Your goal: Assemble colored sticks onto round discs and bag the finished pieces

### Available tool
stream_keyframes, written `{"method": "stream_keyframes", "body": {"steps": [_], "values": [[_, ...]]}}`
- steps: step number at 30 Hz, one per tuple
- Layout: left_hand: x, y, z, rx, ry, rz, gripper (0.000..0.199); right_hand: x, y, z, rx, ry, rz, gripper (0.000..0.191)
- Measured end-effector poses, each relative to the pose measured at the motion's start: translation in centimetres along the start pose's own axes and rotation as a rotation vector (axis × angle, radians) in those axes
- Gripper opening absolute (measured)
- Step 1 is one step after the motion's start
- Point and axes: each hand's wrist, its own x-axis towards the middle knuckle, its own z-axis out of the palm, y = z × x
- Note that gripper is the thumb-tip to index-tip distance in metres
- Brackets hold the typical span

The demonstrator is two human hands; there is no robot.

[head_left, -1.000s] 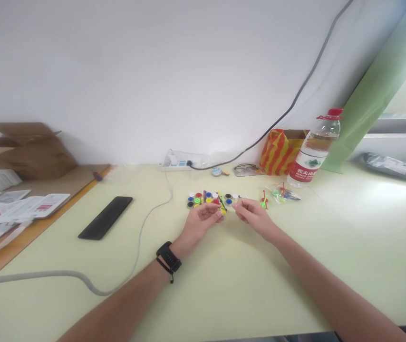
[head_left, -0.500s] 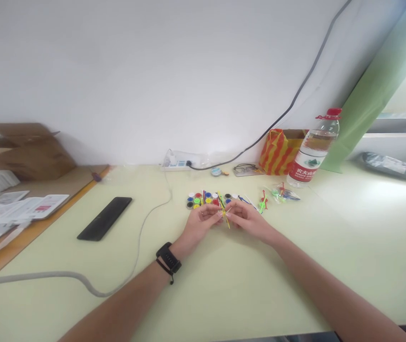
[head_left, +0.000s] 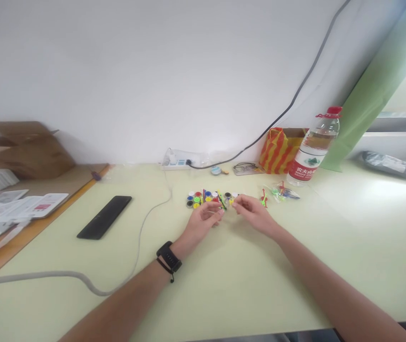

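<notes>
In the head view, the left hand [head_left: 203,222] and right hand [head_left: 256,216] face each other over the counter [head_left: 220,289], a narrow gap between them. The right fingers pinch a small yellow piece [head_left: 231,202], held just above the near right part of a cluster of colored discs [head_left: 207,200] and thin sticks. The left fingers curl toward the thumb at the cluster's near side; whether they grip anything cannot be told. Toward the person, a broad stretch of counter runs between the forearms down to the near edge, at the bottom of the view. To the left, a thin cord [head_left: 146,221] curves between the cluster and a black slab [head_left: 105,217], joining a thick gray cable [head_left: 63,274] close to the left forearm; a wooden edge strip [head_left: 32,230] bounds that side. At the back, a power strip [head_left: 176,165] and glasses [head_left: 246,168] lie along the wall [head_left: 153,80], leaving a band of surface before the discs. To the right, red and green pieces [head_left: 264,197] sit just beyond the right hand, with a bottle [head_left: 308,156] and striped bag [head_left: 274,151] farther back; more counter widens rightward past the right forearm.
</notes>
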Motion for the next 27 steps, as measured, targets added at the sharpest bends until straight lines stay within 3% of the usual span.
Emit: {"method": "stream_keyframes", "body": {"steps": [4,7,11,14,17,22,27], "values": [[0.0,0.0,0.1,0.027,-0.011,-0.013,0.038,0.7,1.9,-2.8,-0.413,0.371,-0.025,0.022],[0.0,-0.1,0.0,0.050,-0.031,-0.021,0.036,0.8,3.4,-4.9,-0.674,0.484,0.024,0.018],[0.0,-0.3,-0.1,0.071,-0.061,-0.023,0.035,0.3,5.1,-6.4,-0.914,0.387,0.200,0.016],[0.0,-0.6,-0.3,0.079,-0.073,-0.020,0.033,0.1,5.5,-6.5,-0.968,0.350,0.262,0.014],[0.0,-0.7,-0.3,0.088,-0.077,-0.024,0.031,0.3,5.3,-6.3,-0.944,0.343,0.228,0.013],[-0.2,-0.2,0.0,0.100,-0.090,-0.010,0.029,0.6,4.4,-5.4,-0.842,0.202,0.043,0.011],[-0.3,-0.1,0.0,0.107,-0.095,-0.010,0.029,0.3,4.2,-4.2,-0.876,0.147,0.051,0.014]]}}
